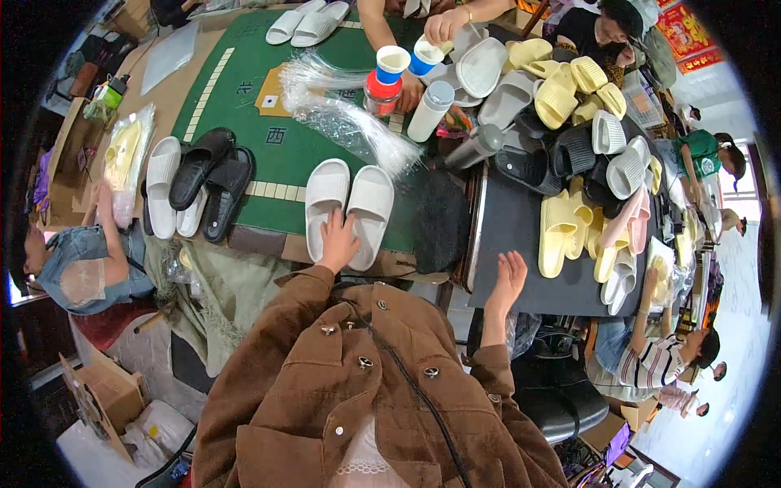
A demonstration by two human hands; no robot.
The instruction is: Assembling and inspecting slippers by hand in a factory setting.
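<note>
Resting spread-fingered on the white slippers [372, 213], judged light, soft and pliable, best held by the straps [328, 193], left hand [338, 240] lies unclenched; right hand [508, 278] empty, fingers slightly apart.

Green desk [236, 102] count: two near white slippers [370, 207], two far white slippers [320, 26], and at the left side two left white slippers [163, 183] with at least two black slippers [229, 191]. Also recorded: two paper cups [393, 62], one red-lidded jar [380, 99] and two drinking bottles [430, 114]. Dark desk [508, 232]: two pink slippers [621, 218]; overlapping yellow slippers [555, 232], total not determinable.
</note>
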